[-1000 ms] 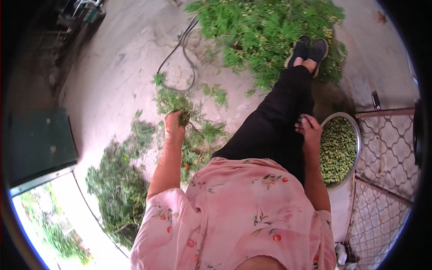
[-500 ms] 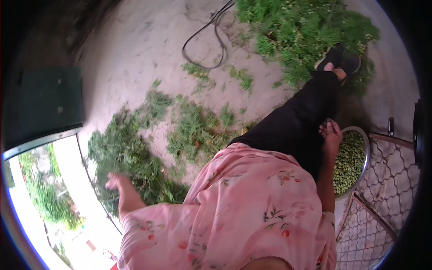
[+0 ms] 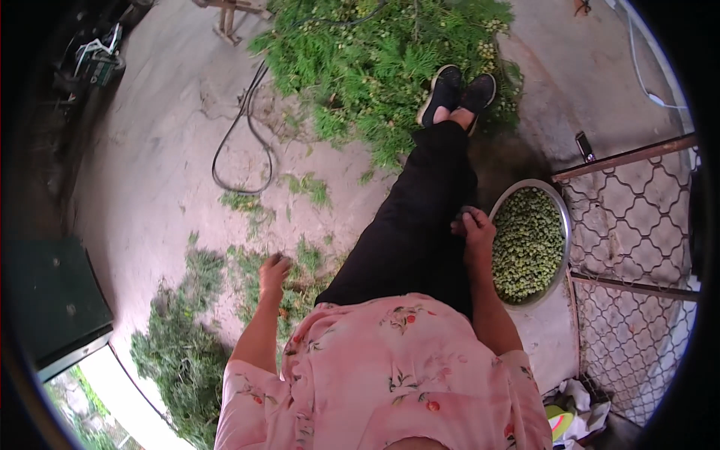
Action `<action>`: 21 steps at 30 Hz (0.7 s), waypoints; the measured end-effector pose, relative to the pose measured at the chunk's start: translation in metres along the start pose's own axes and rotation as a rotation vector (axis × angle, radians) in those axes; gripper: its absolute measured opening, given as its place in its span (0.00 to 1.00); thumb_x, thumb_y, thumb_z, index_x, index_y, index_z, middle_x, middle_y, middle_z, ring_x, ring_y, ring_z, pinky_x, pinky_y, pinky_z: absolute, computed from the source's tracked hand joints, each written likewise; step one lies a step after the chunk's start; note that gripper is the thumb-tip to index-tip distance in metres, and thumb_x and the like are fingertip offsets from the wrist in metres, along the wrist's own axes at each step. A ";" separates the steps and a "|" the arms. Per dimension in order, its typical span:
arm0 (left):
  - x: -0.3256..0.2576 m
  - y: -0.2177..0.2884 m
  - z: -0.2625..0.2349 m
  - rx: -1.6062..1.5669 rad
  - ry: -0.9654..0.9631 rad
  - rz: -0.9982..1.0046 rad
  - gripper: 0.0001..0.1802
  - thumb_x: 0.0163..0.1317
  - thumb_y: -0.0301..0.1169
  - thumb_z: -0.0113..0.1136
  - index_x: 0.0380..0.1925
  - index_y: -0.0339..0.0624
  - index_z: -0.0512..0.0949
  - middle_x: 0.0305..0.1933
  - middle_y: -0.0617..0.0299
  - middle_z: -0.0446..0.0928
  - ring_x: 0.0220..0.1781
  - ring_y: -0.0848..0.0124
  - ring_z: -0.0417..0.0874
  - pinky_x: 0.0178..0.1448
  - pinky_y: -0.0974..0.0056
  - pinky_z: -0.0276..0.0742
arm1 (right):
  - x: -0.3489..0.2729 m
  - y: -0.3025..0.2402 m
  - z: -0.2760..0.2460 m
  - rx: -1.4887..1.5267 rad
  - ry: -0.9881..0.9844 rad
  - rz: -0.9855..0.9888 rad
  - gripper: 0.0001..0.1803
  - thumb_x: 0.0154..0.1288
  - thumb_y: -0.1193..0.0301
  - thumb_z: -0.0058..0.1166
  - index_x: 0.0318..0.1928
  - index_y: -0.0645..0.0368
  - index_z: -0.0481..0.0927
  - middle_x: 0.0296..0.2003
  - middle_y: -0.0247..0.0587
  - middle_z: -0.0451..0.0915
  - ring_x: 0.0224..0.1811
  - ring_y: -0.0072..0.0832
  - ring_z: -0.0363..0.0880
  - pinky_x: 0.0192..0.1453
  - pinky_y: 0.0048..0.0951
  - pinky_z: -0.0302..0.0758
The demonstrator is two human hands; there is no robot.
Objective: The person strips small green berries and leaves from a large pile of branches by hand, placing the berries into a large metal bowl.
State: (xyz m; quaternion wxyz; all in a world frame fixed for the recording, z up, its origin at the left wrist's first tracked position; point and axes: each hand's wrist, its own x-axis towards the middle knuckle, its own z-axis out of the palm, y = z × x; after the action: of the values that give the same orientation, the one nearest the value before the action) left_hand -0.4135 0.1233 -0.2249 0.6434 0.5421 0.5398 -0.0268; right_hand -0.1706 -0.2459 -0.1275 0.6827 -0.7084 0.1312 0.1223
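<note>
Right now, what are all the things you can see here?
bowl: one, metal, on the ground by the right hand
pods: many, small, green, filling the bowl
big pile: one, green cut plants, at the top by the feet
small piles: several, green cut plants, lower left
hose: one, dark, looped on the ground, upper left
fence: one, wire mesh with a rusty frame, right side
box: one, dark green, left edge
shoes: two, black, against the big pile
left hand: down among the small piles
right hand: at the bowl's rim
</note>
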 end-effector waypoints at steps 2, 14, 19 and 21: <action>0.016 0.045 0.080 0.095 -0.271 0.145 0.22 0.55 0.30 0.54 0.50 0.33 0.68 0.41 0.57 0.76 0.37 0.73 0.78 0.36 0.71 0.71 | -0.004 -0.002 0.000 -0.069 0.008 -0.032 0.10 0.59 0.75 0.47 0.41 0.66 0.74 0.28 0.37 0.77 0.27 0.23 0.76 0.33 0.22 0.73; 0.066 0.111 0.353 0.388 -0.622 1.183 0.21 0.59 0.36 0.49 0.51 0.37 0.69 0.53 0.60 0.71 0.50 0.64 0.74 0.51 0.68 0.69 | 0.001 -0.005 -0.006 -0.215 -0.002 -0.024 0.11 0.59 0.75 0.48 0.41 0.67 0.74 0.32 0.35 0.77 0.35 0.20 0.73 0.39 0.20 0.70; 0.034 0.167 0.342 0.226 -0.827 0.105 0.19 0.58 0.35 0.47 0.48 0.39 0.70 0.42 0.62 0.73 0.29 0.74 0.74 0.28 0.70 0.73 | 0.006 -0.006 -0.007 -0.237 0.030 -0.040 0.10 0.58 0.75 0.48 0.40 0.66 0.74 0.32 0.34 0.76 0.35 0.20 0.72 0.41 0.21 0.69; 0.056 0.157 0.353 0.294 -0.772 0.224 0.20 0.57 0.35 0.47 0.48 0.39 0.70 0.42 0.60 0.74 0.32 0.71 0.75 0.32 0.68 0.74 | 0.005 -0.006 -0.007 -0.249 0.035 -0.040 0.09 0.58 0.75 0.49 0.39 0.66 0.74 0.32 0.34 0.76 0.35 0.20 0.72 0.41 0.21 0.69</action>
State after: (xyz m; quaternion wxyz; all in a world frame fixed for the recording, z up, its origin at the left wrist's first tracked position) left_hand -0.0579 -0.0383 -0.2211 0.7131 0.6334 0.1877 -0.2345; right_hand -0.1635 -0.2524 -0.1238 0.5893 -0.7922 0.1127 0.1115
